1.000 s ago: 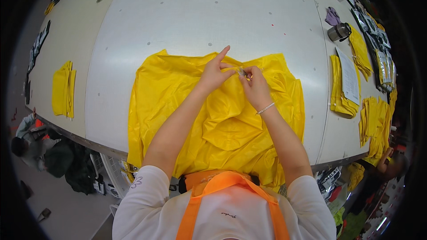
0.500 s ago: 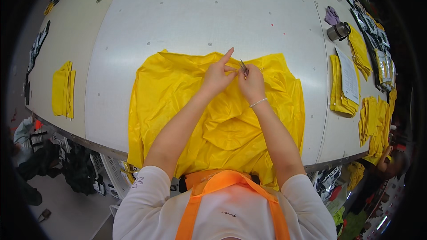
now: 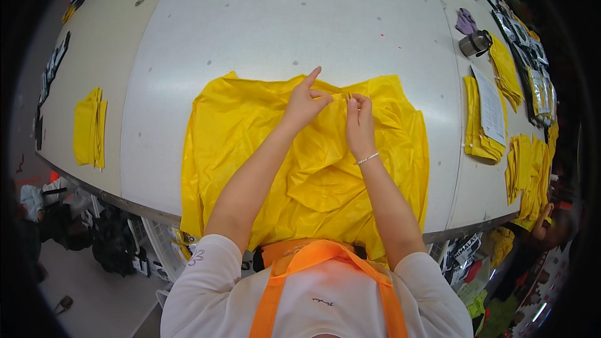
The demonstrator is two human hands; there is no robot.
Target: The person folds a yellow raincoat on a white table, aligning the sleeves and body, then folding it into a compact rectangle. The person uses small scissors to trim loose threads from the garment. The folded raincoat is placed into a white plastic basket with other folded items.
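Observation:
A yellow coated garment (image 3: 244, 144) lies spread and wrinkled over the table in front of me. My left hand (image 3: 305, 103) pinches a bit of its far edge between thumb and fingers, with the index finger stretched out past the fabric. Close beside it on the right, my right hand (image 3: 360, 119) is closed, its thumb and fingertips together at that same edge. Only a thin pointed tip of the small thread snips (image 3: 349, 95) shows by the fingertips; the rest is hidden in the hand. Both forearms lie over the garment.
Folded yellow garments (image 3: 91, 128) sit at the left. More stand in stacks at the right, one under a printed paper sheet (image 3: 488, 103), near a steel flask (image 3: 476, 44) and a purple cloth (image 3: 466, 22). Dark packaged goods (image 3: 532, 62) line the right edge. A person (image 3: 551, 225) is at lower right.
My right hand has turned and straightened, moving slightly right; the snips, plainly seen before, are now mostly hidden. My left hand has shifted a little left and keeps its pinch on the garment.

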